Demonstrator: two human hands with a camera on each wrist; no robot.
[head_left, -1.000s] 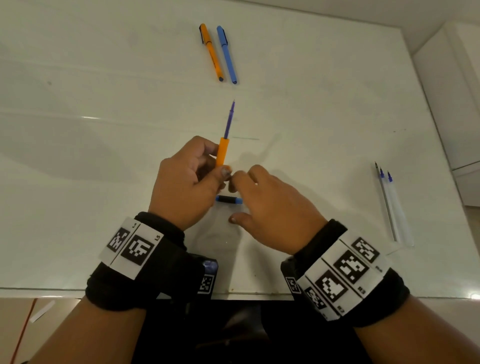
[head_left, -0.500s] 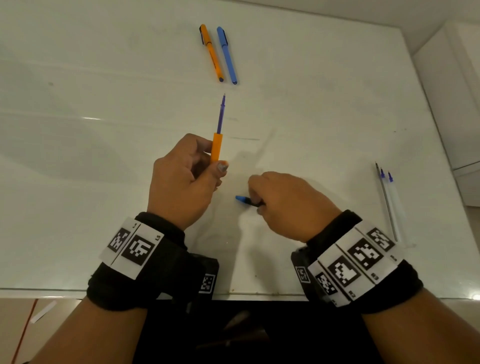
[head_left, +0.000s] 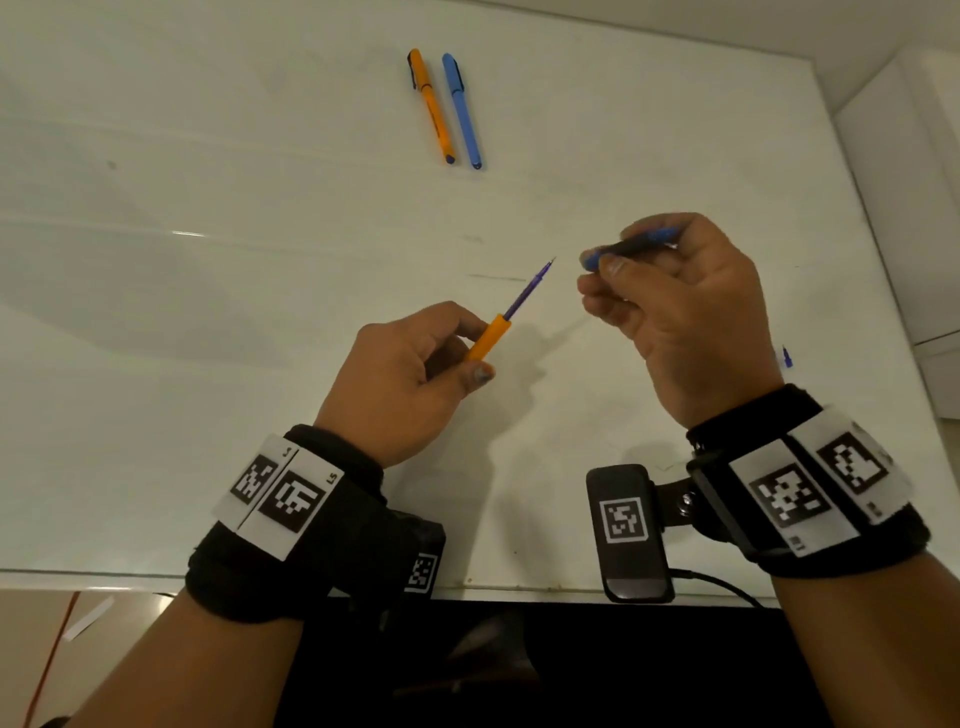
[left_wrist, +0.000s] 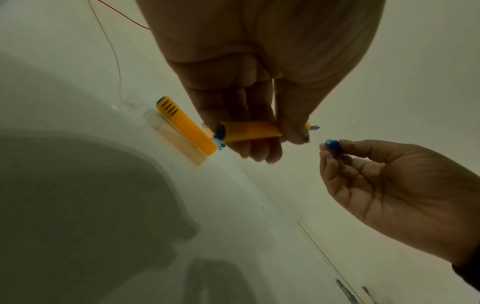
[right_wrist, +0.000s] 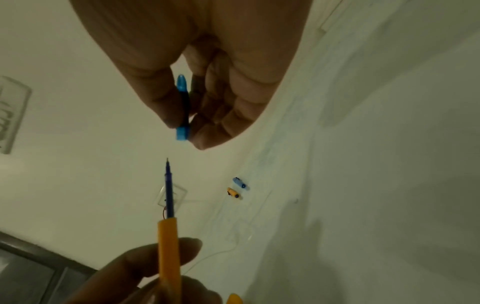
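Observation:
My left hand (head_left: 415, 374) grips an orange pen barrel (head_left: 488, 340) above the white table, with a purple-blue refill (head_left: 527, 291) sticking out of it and pointing up-right. In the right wrist view the barrel (right_wrist: 168, 253) and refill (right_wrist: 168, 191) point at my right hand. My right hand (head_left: 670, 306) is raised and pinches a small blue and black pen tip piece (head_left: 631, 249) between thumb and fingers, a short gap from the refill's point. The same piece (right_wrist: 183, 107) shows in the right wrist view, and end-on (left_wrist: 332, 144) in the left wrist view.
An orange pen (head_left: 431, 104) and a blue pen (head_left: 462, 109) lie side by side at the far middle of the table (head_left: 208, 312). A blue tip (head_left: 787, 357) of something lying at the right peeks out behind my right hand. A white cabinet (head_left: 914, 208) stands to the right.
My right hand picked the blue tip piece off the table and lifted it up and to the right. My left hand tilted the orange barrel so the refill now points at that piece.

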